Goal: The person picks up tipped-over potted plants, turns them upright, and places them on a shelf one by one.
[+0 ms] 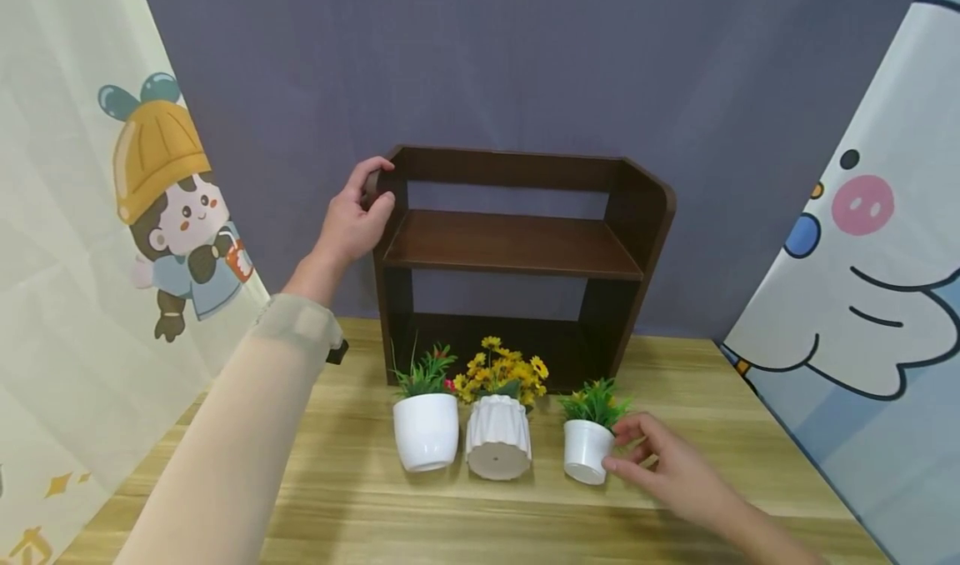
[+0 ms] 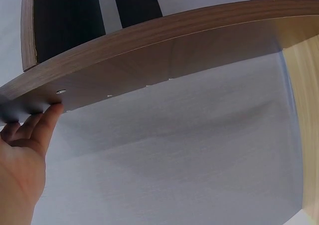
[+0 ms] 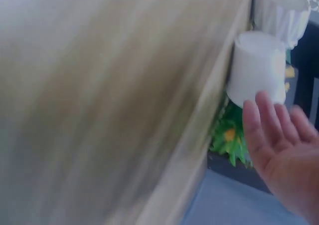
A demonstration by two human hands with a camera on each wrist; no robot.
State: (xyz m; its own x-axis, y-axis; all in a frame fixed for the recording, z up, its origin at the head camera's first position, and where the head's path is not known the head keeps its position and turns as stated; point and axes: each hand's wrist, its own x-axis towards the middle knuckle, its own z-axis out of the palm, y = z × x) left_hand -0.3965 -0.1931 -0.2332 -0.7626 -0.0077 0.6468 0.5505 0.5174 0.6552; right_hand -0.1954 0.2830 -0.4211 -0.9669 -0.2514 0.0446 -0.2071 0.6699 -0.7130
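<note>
left hand [image 1: 352, 215] grips top-left corner of dark shelf unit [image 1: 517, 248] | right hand [image 1: 667, 465] loose-fingered, touching small white pot [image 1: 587, 450], not gripping | all 3 pots lie on table [image 1: 712, 398] before shelf; smooth [image 1: 425, 430], ribbed [image 1: 497, 447] | shelf holds none, all 3 left

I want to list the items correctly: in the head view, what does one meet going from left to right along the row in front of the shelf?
Smooth pot → ribbed pot → small pot → right hand.
</note>
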